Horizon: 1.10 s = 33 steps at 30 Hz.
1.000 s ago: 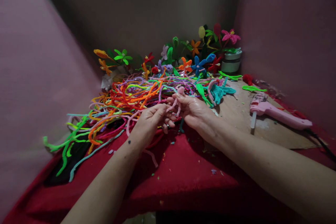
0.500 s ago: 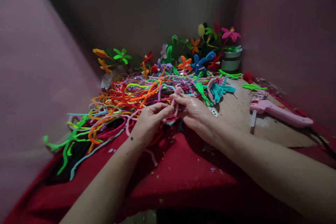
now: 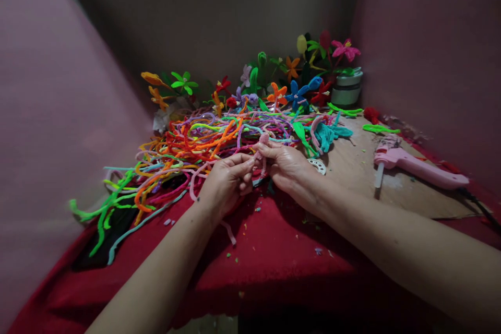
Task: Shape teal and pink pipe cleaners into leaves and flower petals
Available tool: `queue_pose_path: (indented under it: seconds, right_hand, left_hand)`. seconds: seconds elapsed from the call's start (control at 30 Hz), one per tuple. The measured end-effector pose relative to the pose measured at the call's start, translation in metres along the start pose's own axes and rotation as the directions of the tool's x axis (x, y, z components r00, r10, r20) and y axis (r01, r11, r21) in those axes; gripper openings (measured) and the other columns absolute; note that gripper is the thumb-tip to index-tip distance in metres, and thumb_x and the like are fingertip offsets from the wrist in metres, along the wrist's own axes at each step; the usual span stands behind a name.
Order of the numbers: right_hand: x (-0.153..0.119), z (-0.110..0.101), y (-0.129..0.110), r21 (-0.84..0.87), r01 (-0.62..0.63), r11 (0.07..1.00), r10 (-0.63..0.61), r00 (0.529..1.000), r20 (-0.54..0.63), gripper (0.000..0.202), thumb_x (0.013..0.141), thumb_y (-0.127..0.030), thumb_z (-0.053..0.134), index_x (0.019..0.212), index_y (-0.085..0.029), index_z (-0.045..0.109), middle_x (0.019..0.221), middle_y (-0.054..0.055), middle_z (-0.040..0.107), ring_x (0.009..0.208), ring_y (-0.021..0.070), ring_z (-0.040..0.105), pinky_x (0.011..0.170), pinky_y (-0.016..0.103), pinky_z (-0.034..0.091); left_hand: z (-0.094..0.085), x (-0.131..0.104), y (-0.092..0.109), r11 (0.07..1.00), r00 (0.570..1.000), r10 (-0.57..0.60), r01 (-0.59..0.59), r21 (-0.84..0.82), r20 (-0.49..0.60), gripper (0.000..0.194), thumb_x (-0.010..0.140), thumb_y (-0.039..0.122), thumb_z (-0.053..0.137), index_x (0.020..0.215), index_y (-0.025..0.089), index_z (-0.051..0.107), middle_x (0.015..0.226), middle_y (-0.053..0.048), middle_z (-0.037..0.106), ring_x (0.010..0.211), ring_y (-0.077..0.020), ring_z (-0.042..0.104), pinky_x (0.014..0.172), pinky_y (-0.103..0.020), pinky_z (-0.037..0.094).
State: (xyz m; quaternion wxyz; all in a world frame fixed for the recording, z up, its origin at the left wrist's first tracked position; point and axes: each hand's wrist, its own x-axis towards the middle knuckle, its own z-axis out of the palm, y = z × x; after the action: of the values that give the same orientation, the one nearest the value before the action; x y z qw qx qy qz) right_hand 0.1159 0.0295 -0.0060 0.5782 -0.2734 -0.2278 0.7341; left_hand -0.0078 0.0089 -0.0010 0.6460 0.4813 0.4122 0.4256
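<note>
A small pink fuzzy stem piece [image 3: 263, 139] is pinched between my two hands near the middle of the view, with a short end hanging below the fingers. My right hand [image 3: 285, 164] grips it near its top with thumb and fingers. From the other side my left hand [image 3: 234, 175] pinches the same piece lower down, its fingers closed. Right behind both hands lies a tangled heap of colourful fuzzy stems [image 3: 211, 138]. A pale round disc with holes [image 3: 318, 166] is partly visible beside my right wrist.
A pink glue gun [image 3: 422, 167] lies on a brown board [image 3: 352, 188] at the right. Fuzzy flowers [image 3: 297, 95] and a pale green-grey pot [image 3: 346, 88] stand at the back. A dark flat object [image 3: 88, 253] sits at the left on the red cloth [image 3: 274, 261].
My left hand has moved slightly up and right, and its fingers now close on the pink piece nearer my right fingertips. The whole view has shifted slightly.
</note>
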Motion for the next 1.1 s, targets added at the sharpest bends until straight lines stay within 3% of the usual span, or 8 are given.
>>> queue_pose_path:
  seconds: [0.1, 0.27, 0.4, 0.5, 0.63, 0.83, 1.1]
  right_hand:
    - [0.005, -0.002, 0.000, 0.058, 0.004, 0.998, -0.003, 1.000, -0.019, 0.018, 0.072, 0.000, 0.054, 0.061, -0.014, 0.060, 0.052, -0.002, 0.053, 0.048, 0.0065, 0.045, 0.050, 0.020, 0.036]
    - [0.007, -0.001, -0.003, 0.128, -0.033, 0.991, 0.040, 0.998, -0.050, 0.023, 0.072, 0.004, 0.051, 0.060, -0.014, 0.059, 0.051, -0.003, 0.053, 0.048, 0.0063, 0.045, 0.050, 0.020, 0.037]
    - [0.007, -0.001, -0.005, 0.097, -0.008, 0.995, 0.011, 0.999, -0.031, 0.021, 0.071, 0.004, 0.053, 0.059, -0.013, 0.058, 0.051, -0.003, 0.054, 0.049, 0.0057, 0.046, 0.052, 0.019, 0.038]
    - [0.009, -0.002, -0.005, 0.055, 0.021, 0.998, -0.021, 1.000, 0.004, 0.019, 0.069, 0.003, 0.054, 0.059, -0.011, 0.059, 0.052, -0.003, 0.055, 0.050, 0.0054, 0.048, 0.052, 0.019, 0.038]
    - [0.011, -0.005, -0.004, -0.016, 0.052, 0.998, -0.052, 0.998, 0.019, 0.016, 0.067, 0.002, 0.057, 0.059, -0.011, 0.060, 0.050, -0.003, 0.055, 0.047, 0.0055, 0.046, 0.045, 0.018, 0.033]
    - [0.013, -0.007, -0.002, -0.027, 0.048, 0.998, -0.048, 0.999, -0.001, 0.016, 0.069, 0.001, 0.056, 0.061, -0.012, 0.061, 0.050, -0.003, 0.054, 0.046, 0.0061, 0.045, 0.044, 0.019, 0.033]
    - [0.023, -0.013, 0.000, -0.014, 0.069, 0.998, -0.069, 0.998, 0.007, 0.015, 0.064, -0.001, 0.062, 0.059, -0.014, 0.057, 0.049, -0.004, 0.052, 0.046, 0.0072, 0.047, 0.048, 0.021, 0.039]
  left_hand:
    - [0.004, -0.001, -0.004, 0.960, 0.983, 0.177, -0.162, 0.229, -0.046, 0.014, 0.074, 0.028, 0.061, 0.077, 0.014, 0.059, 0.048, 0.007, 0.040, 0.038, -0.0030, 0.028, 0.038, -0.017, 0.020]
    - [0.001, 0.002, -0.011, 0.733, 0.908, 0.418, -0.349, 0.583, 0.019, 0.017, 0.081, 0.030, 0.053, 0.079, 0.015, 0.060, 0.054, 0.005, 0.044, 0.047, -0.0057, 0.036, 0.045, -0.018, 0.028]
    - [-0.007, 0.006, -0.012, 0.396, 0.815, 0.557, -0.429, 0.812, 0.159, 0.018, 0.085, 0.029, 0.048, 0.083, 0.015, 0.060, 0.069, 0.001, 0.059, 0.061, -0.0088, 0.050, 0.058, -0.019, 0.037]
    - [-0.014, 0.008, -0.012, 0.151, 0.738, 0.623, -0.439, 0.886, 0.260, 0.017, 0.086, 0.027, 0.047, 0.088, 0.016, 0.060, 0.070, 0.000, 0.062, 0.059, -0.0084, 0.052, 0.058, -0.018, 0.037]
    - [-0.026, 0.012, -0.013, -0.051, 0.668, 0.648, -0.440, 0.896, 0.365, 0.016, 0.087, 0.027, 0.046, 0.092, 0.017, 0.059, 0.068, 0.000, 0.062, 0.055, -0.0089, 0.054, 0.053, -0.019, 0.035]
    - [-0.027, 0.010, -0.010, -0.318, 0.658, 0.592, -0.339, 0.885, 0.465, 0.019, 0.088, 0.024, 0.040, 0.083, 0.017, 0.057, 0.063, -0.002, 0.061, 0.053, -0.0132, 0.056, 0.049, -0.023, 0.031]
    - [-0.012, 0.005, -0.012, -0.381, 0.634, 0.569, -0.360, 0.852, 0.523, 0.020, 0.089, 0.022, 0.037, 0.078, 0.017, 0.053, 0.058, -0.001, 0.059, 0.047, -0.0113, 0.053, 0.046, -0.022, 0.030]
